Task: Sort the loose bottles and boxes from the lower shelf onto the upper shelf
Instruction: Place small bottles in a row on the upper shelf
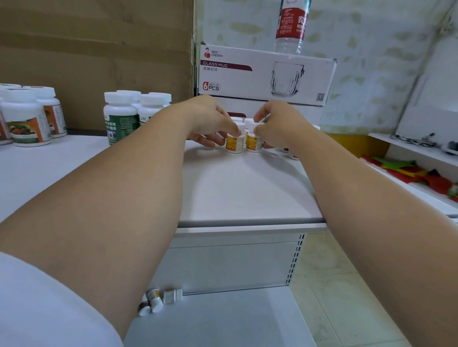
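Observation:
Two small white bottles with yellow labels stand side by side at the back of the upper shelf [237, 190]. My left hand [208, 119] grips the left yellow bottle [234, 143] at its cap. My right hand [279, 125] grips the right yellow bottle [254, 143]. More small bottles stand behind them, mostly hidden by my hands. On the lower shelf [229, 331], two small bottles [151, 301] and a small white box [172, 296] lie loose beside my left forearm.
Green-labelled bottles [120, 115] and orange-labelled bottles [24, 119] stand in groups at the left of the upper shelf. A glass-mug box [263, 75] with a water bottle [292, 19] on top stands behind my hands. A cardboard sheet [91, 44] leans at the back left.

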`<state>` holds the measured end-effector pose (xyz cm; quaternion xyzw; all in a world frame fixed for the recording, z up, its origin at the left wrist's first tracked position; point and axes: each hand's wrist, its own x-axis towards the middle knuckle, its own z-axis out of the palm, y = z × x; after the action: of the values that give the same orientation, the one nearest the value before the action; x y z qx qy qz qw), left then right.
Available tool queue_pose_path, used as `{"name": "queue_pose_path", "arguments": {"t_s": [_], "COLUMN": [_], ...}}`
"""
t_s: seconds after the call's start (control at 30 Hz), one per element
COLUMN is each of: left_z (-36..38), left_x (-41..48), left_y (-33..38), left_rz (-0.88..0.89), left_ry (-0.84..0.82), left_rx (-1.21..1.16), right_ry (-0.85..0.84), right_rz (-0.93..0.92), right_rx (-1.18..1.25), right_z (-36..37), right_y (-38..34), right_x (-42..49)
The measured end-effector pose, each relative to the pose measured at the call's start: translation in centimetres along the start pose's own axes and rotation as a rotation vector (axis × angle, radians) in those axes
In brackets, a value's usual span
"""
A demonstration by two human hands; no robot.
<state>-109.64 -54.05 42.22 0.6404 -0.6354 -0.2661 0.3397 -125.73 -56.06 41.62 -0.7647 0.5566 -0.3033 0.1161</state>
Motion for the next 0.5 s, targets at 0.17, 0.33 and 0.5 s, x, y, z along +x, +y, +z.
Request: {"name": "queue_pose_path", "arguments": {"t_s": [0.17, 0.33, 0.5], "left_z": [0.08, 0.11, 0.09], "left_x": [0.06, 0.20, 0.12], "left_y": [0.06, 0.05, 0.00], "left_rz": [0.009, 0.018, 0.032], "left_ry": [0.012, 0.016, 0.036], "left_rx": [-0.004, 0.022, 0.048], "right_ry": [0.003, 0.016, 0.013], "right_rz": [-0.021, -0.023, -0.021], "right_rx": [-0.033, -0.055, -0.070], "right_z": [-0.15, 0.04, 0.15], "right_y": [0.08, 0.13, 0.08], "right_x": [-0.02, 0.06, 0.06]}}
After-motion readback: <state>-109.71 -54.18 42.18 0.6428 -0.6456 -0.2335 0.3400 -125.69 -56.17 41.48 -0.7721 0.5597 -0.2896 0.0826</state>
